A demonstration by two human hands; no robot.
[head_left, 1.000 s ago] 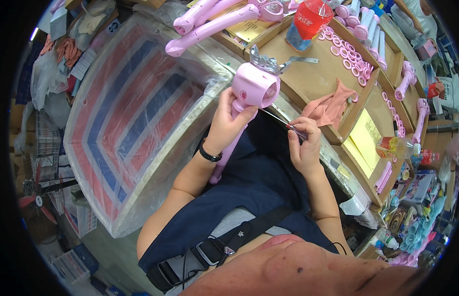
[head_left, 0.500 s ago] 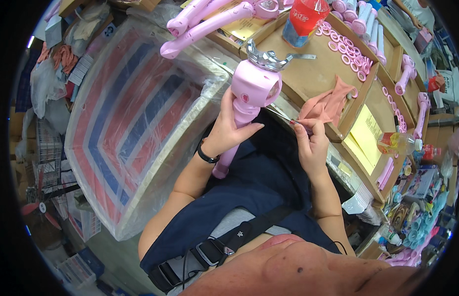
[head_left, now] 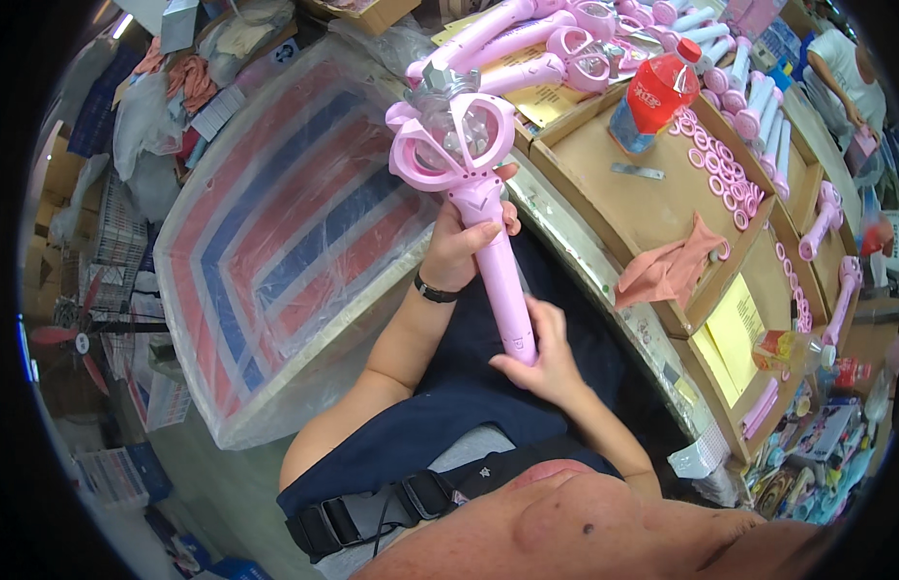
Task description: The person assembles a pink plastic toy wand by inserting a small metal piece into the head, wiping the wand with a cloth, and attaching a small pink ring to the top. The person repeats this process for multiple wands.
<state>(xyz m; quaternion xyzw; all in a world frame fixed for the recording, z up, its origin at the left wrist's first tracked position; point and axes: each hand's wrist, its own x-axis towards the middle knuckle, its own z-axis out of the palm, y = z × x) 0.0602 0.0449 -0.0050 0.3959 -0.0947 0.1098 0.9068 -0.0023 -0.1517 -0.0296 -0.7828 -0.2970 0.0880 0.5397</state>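
A pink toy wand (head_left: 488, 232) with a heart-shaped head and a silver crown on top stands nearly upright over my lap. My left hand (head_left: 464, 242) grips its handle just below the head. My right hand (head_left: 541, 353) closes around the bottom end of the handle. The clear centre of the wand's head faces the camera.
A large striped red, white and blue bag lined with clear plastic (head_left: 275, 242) stands open at my left. On the workbench (head_left: 662, 193) lie several finished pink wands (head_left: 527, 39), a red drink bottle (head_left: 652, 92), pink rings (head_left: 720, 159), a pink cloth (head_left: 667, 271) and yellow paper (head_left: 735, 329).
The wand has swung up from a tilted pose to nearly upright and closer to the camera. My right hand has moved from beside the head down to the handle's bottom end.
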